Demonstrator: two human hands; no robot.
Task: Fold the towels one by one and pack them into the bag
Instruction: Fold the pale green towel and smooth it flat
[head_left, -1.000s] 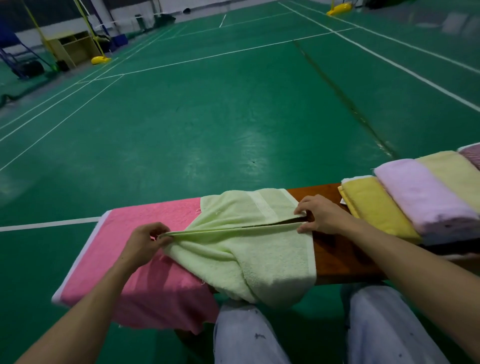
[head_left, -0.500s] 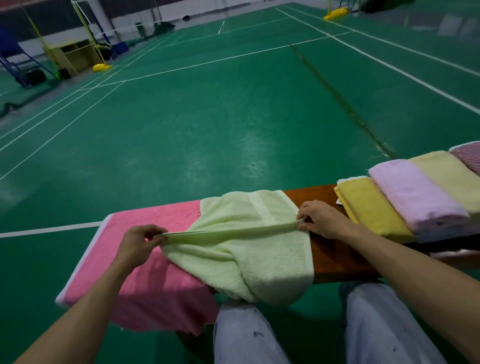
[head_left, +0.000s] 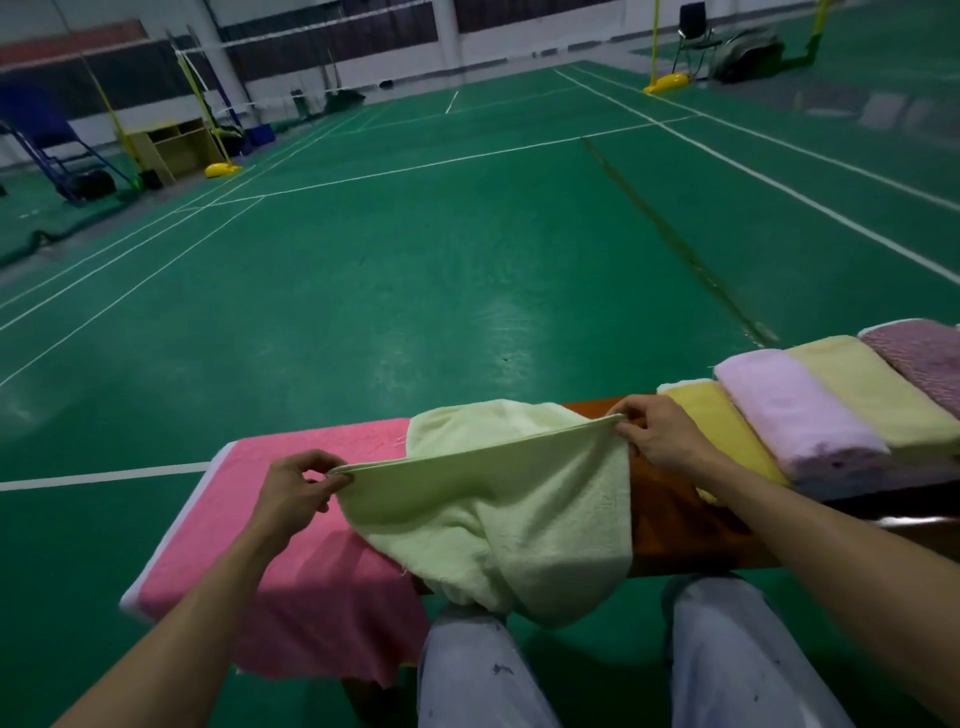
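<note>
Two hands, left (head_left: 291, 493) and right (head_left: 657, 434), pinched the green towel (head_left: 498, 514) taut at lower centre over a wooden bench (head_left: 670, 525), on a green court floor (head_left: 415, 270).

Badminton hall seen past a wooden bench

The brown wooden bench (head_left: 670, 525) runs across the foreground on a green court floor (head_left: 415, 270) marked with white lines. Far beyond the bench to the left stand a yellow wooden cabinet (head_left: 169, 146), a yellow net-post base (head_left: 222, 169) just right of it, and a blue metal frame (head_left: 47, 156) further left. Far beyond the bench to the right are another yellow post base (head_left: 667, 82) and a dark chair (head_left: 695, 32). A dark seam (head_left: 670, 234) crosses the floor toward the bench.
</note>
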